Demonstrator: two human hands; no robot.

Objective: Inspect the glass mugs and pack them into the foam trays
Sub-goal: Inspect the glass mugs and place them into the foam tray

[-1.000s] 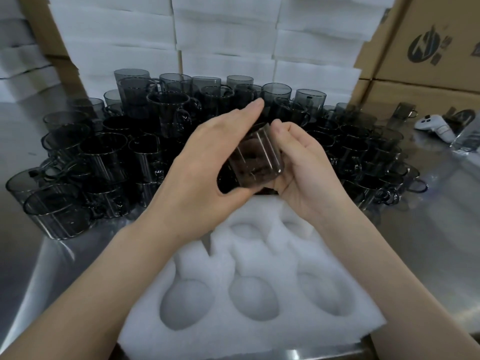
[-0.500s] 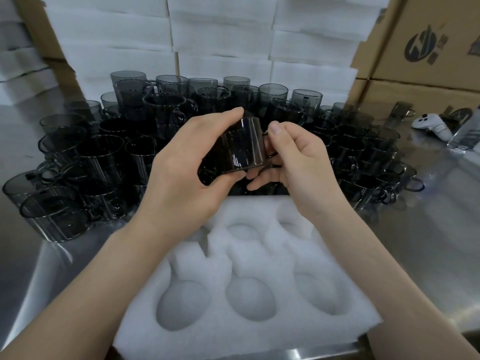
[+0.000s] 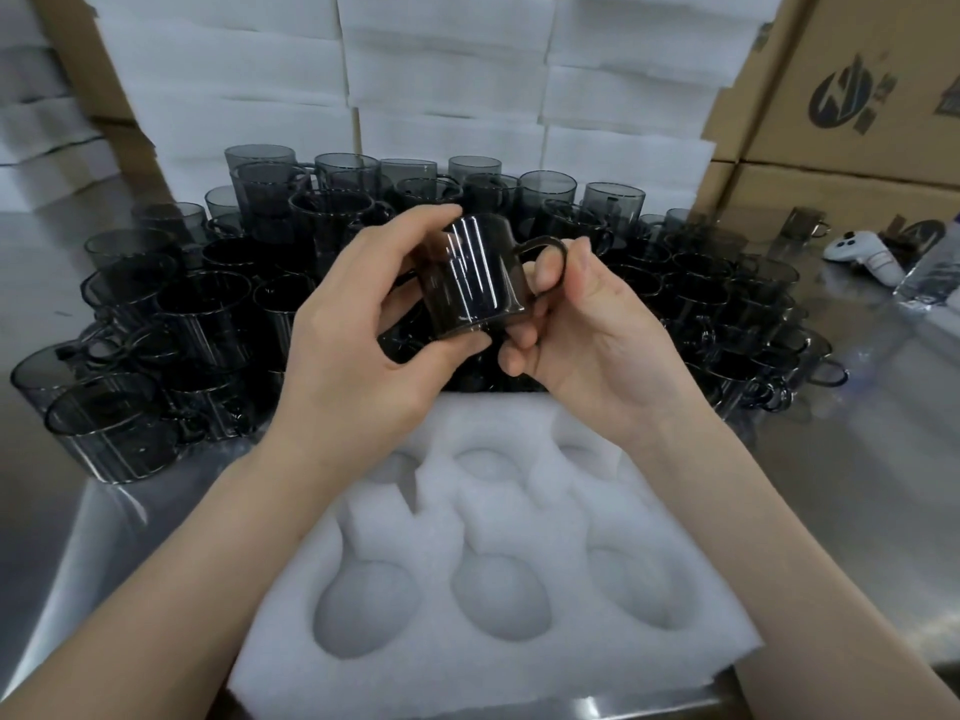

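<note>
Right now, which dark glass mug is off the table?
The mug held up between the left hand and right hand; the other mugs crowd the table.

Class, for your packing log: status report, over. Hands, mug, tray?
Left hand and right hand both gripping one dark glass mug, handle rightward. Mug held up, clear of foam tray, not yet packed. Visible pockets hold nothing.

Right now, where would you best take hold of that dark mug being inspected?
Probably by the handle, coming from the right. The mug is held roughly upright with that loop sticking out rightward, where the right hand pinches it; the left hand spans the slick body top to base.
</note>
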